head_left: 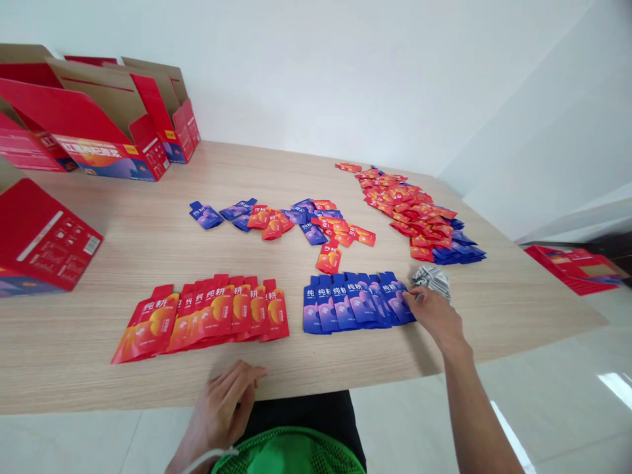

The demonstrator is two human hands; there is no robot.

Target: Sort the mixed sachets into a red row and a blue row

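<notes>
A row of overlapping blue pouches [340, 303] lies in front of me on the table. At its right end, my right hand [437, 319] pinches the edge of the last blue pouch [394, 299] between thumb and fingers. A crumpled grey-and-white striped piece [434, 280] sits just behind that hand; what it is I cannot tell. To the left, red pouches [212, 309] form a second overlapping row. My left hand [224, 401] rests at the front table edge below the red row, fingers loosely bent and holding nothing.
Mixed red and blue loose pouches [269, 218] are scattered mid-table. A large pile of pouches [409, 210] lies at the back right. Open red cartons [113, 155] stand at the back left, another carton [54, 243] nearer. A red box [573, 268] is beyond the right edge.
</notes>
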